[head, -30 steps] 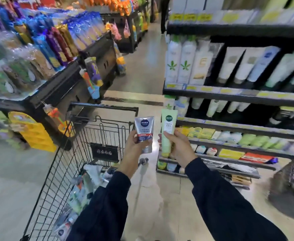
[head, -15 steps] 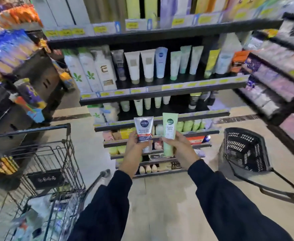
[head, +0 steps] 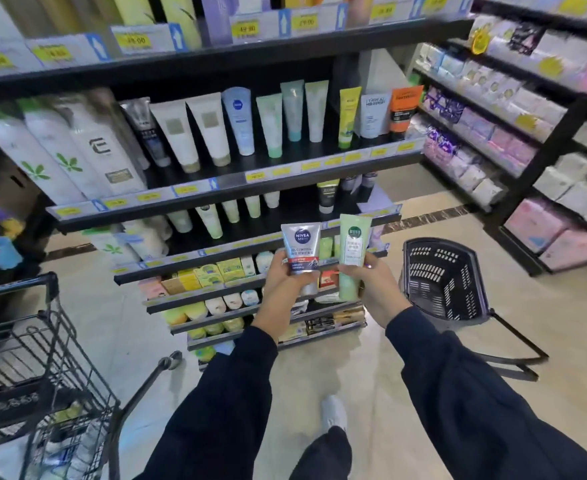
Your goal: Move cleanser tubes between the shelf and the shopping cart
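Note:
My left hand [head: 281, 289] grips a silver-blue Nivea Men cleanser tube [head: 300, 249], held upright in front of me. Right beside it, my right hand [head: 377, 289] holds a pale green cleanser tube [head: 352, 244], also upright. Both tubes are raised before the black shelf unit [head: 236, 180], whose middle shelf carries a row of white, blue and green cleanser tubes [head: 240, 124]. The wire shopping cart [head: 53, 341] stands at my lower left, with several packaged items lying in its basket.
A black plastic hand basket [head: 441, 282] with a long handle sits on the floor to the right of the shelf. Another shelf unit [head: 527, 133] of pastel packs lines the right side. Lower shelves hold small boxes and jars. My leg and shoe show below.
My view has swung right from the cart toward the shelf and moved closer. Both hands keep the same tubes, held side by side at the same height.

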Demonstrator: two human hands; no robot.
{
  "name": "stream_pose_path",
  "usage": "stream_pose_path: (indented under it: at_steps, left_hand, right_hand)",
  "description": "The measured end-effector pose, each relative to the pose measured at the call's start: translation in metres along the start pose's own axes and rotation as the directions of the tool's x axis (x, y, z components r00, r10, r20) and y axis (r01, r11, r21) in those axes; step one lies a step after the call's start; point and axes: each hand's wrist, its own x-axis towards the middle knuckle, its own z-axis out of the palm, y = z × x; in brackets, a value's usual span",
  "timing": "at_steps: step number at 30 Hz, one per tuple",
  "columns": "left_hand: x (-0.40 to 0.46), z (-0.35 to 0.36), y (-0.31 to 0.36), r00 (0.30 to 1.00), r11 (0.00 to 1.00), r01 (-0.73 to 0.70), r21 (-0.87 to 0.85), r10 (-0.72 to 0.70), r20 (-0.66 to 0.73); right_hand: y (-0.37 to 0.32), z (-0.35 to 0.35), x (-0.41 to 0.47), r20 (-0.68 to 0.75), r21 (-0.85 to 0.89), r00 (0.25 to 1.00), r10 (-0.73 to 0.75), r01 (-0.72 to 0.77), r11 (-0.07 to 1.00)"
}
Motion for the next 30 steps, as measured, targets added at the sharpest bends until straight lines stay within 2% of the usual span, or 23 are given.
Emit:
stream_pose_path:
  at_steps: [5, 14, 23, 30]
  left_hand:
    - [0.05, 0.043, -0.008, 1.0, 1.0, 0.028, 0.006, -0.028, 0.003]
    - [0.134, 0.12, -0.019, 0.995, 0.995, 0.092, -0.036, -0.093, -0.03]
    - [0.178, 0.189, -0.033, 0.99, 0.991, 0.116, 0.066, -0.11, -0.087]
    - [0.216, 0.236, -0.041, 0.979, 0.988, 0.116, 0.097, -0.098, -0.177]
  right_hand:
    - [-0.025, -0.036, 0.037, -0.034, 0.014, 0.999, -0.006, 0.007, 1.0]
    - [-0.078, -0.097, 0.102, -0.035, -0.06, 0.998, 0.042, -0.044, 0.997]
    - [-0.093, -0.16, 0.152, -0.048, -0.073, 0.994, 0.102, -0.106, 0.992]
    - [-0.112, -0.199, 0.194, 0.019, -0.11, 0.988, 0.154, -0.151, 0.982]
